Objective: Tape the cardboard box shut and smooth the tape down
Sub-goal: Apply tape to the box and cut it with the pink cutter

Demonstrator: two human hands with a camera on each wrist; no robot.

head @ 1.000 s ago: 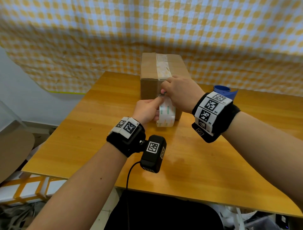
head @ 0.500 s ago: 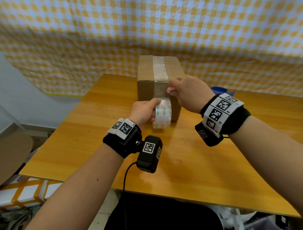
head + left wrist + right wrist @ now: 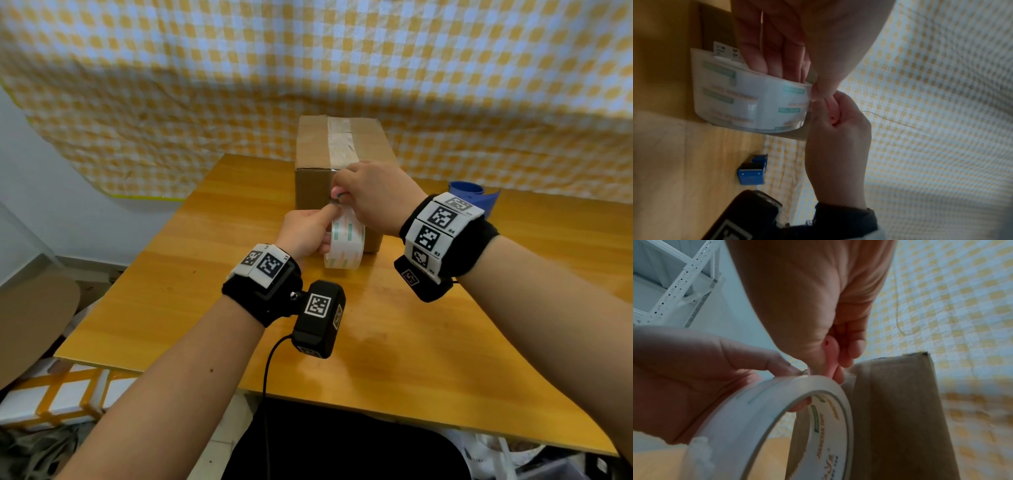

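Observation:
The cardboard box stands on the wooden table with a strip of tape along its top seam. My left hand grips the clear printed tape roll against the box's near face, fingers through the core. Just above the roll my right hand pinches a small pink tool at the stretch of tape between the roll and the box's top edge. The tool's tip is hidden by the fingers.
A blue tape dispenser sits on the table to the right of the box, partly behind my right wrist. A yellow checked cloth hangs behind the table. White shelving stands off to the left.
My right hand drew slightly right, then came back to the tape just above the roll. The left hand has kept the roll against the box front.

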